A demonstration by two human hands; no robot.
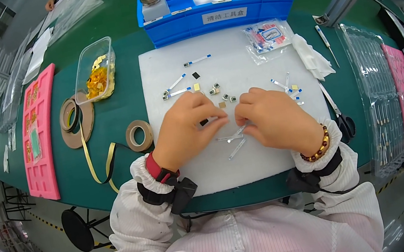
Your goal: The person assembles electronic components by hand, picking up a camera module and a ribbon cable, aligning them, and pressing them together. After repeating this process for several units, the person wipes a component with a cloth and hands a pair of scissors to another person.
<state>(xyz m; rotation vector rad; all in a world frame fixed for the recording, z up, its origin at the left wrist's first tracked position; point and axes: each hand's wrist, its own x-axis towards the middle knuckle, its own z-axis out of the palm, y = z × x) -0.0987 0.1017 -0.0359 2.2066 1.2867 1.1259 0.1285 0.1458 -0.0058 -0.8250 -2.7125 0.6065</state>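
Here's the left hand over the white mat, thumb and fingers drawn nearly together; whether anything's pinched there, I can't tell. Just across, the right hand, fingers curled in toward the thumb, right by the pale strips, which lie at six o'clock below the fingertips; its grip is hidden too. Blue box up at twelve, clear tub with yellow bits at ten, tape roll at nine, scissors out at three!

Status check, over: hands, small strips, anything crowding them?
Left hand and right hand over white mat, close but apart; grip unclear. Loose strips just below, more scattered around. Blue box at mat's far edge, clear of hands.
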